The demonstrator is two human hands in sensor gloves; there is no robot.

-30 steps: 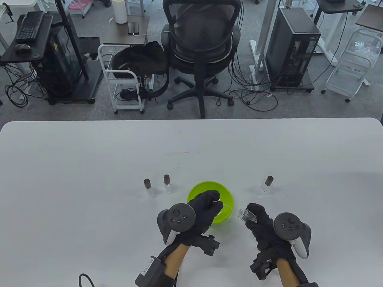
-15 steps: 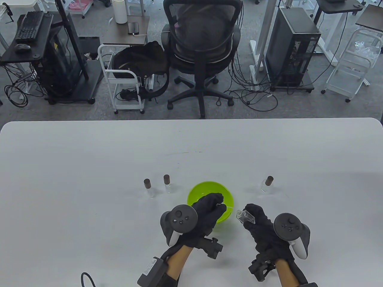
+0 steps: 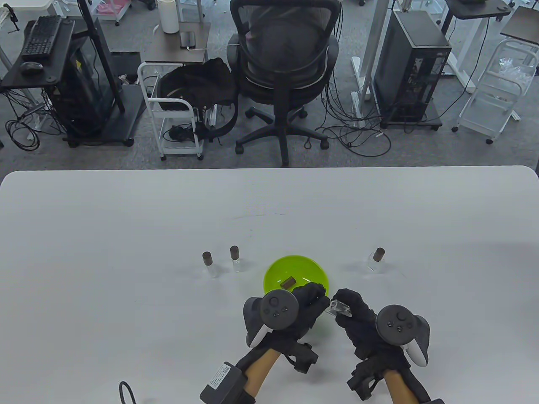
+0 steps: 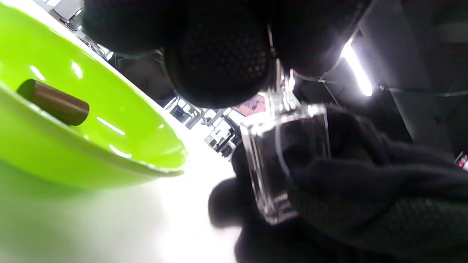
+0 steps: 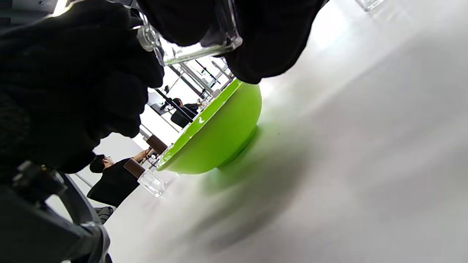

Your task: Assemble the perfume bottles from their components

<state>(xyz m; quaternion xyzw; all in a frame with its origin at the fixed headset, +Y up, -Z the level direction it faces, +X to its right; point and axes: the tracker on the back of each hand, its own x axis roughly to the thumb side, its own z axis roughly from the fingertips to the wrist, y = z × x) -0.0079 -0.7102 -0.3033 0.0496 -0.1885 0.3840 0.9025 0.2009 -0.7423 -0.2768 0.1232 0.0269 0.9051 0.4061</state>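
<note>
- Perfume bottle (image 3: pixel 339 308), clear, uncapped: your right hand (image 3: pixel 358 317) grips it, lower centre.
- Your left hand (image 3: pixel 309 307) pinches a small part at its neck.
- Brown cap (image 3: pixel 288 282) lies in green bowl (image 3: pixel 271 271).

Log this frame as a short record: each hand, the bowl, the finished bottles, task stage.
left hand: fingertips pinch a small part at the neck of the clear bottle
right hand: grips clear bottle, tilted, above table
green bowl: holds one brown cap
finished bottles: three capped, standing; two left of bowl, one right
stage: fitting a part onto the bottle neck; cap not on
</note>
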